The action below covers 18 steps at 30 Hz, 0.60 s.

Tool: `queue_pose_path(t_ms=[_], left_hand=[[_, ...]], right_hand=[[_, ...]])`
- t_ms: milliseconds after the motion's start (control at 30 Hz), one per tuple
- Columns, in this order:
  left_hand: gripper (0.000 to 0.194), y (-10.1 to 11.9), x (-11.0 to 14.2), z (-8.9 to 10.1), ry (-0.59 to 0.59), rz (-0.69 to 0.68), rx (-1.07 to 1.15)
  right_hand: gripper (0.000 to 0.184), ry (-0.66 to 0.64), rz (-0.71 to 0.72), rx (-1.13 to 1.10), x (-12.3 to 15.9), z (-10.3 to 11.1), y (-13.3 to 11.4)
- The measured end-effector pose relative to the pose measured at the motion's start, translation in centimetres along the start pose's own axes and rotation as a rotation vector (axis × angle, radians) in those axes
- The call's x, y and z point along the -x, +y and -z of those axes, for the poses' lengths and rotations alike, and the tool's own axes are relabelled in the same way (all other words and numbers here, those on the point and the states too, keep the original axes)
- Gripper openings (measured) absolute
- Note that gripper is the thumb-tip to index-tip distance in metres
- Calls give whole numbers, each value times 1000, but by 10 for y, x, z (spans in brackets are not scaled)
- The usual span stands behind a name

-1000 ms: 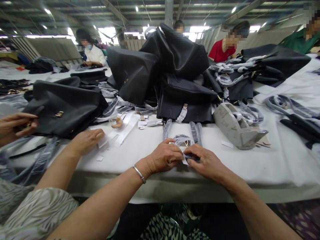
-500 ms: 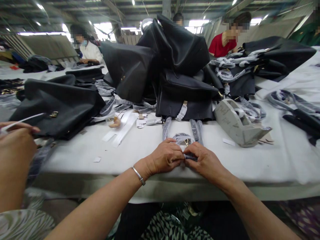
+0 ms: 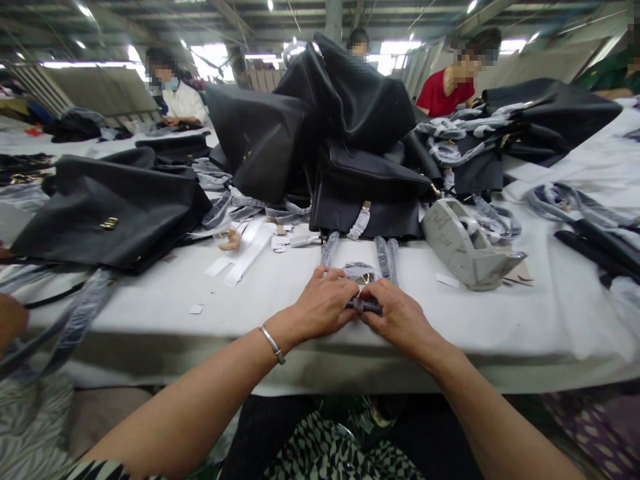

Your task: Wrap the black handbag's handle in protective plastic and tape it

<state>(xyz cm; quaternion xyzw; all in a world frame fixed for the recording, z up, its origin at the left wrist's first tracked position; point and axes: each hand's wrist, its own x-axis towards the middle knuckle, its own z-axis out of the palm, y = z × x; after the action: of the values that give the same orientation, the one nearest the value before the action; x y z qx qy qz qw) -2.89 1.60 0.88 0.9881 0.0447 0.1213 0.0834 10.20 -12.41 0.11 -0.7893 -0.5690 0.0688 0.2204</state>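
Note:
My left hand (image 3: 327, 301) and my right hand (image 3: 397, 313) meet near the table's front edge, both with fingers closed on one dark strap (image 3: 369, 306) wrapped in clear plastic. Between the fingertips a short length of it shows; the rest is covered by my hands. Just behind them lies a plastic-wrapped loop with a gold clasp (image 3: 367, 277). Further back sits a black handbag (image 3: 373, 193), with wrapped handles (image 3: 387, 257) reaching toward me and a wrapped gold fitting on its front.
A grey tape dispenser (image 3: 465, 247) stands right of the handbag. More black bags (image 3: 270, 133) are heaped behind, and another bag (image 3: 115, 207) lies at left. White strips (image 3: 247, 253) and paper bits lie left of centre. A co-worker's hand (image 3: 11, 320) is at the left edge; other people work across the table.
My hands have shifted slightly on the strap, and more of it shows between the fingers. The co-worker's hand at left has moved down and mostly out of view.

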Motion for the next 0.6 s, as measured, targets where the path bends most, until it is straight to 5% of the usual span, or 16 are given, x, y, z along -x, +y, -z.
queue_pose_path(t_ms=[467,600], left_hand=[[29,0,-5,-5,-50,-221,-308],[25,-7,-15,8,-112,-148,-99]], right_hand=[[17,74,22,-57,4,-7,2],[19,328,165,-176,7,-6,7]])
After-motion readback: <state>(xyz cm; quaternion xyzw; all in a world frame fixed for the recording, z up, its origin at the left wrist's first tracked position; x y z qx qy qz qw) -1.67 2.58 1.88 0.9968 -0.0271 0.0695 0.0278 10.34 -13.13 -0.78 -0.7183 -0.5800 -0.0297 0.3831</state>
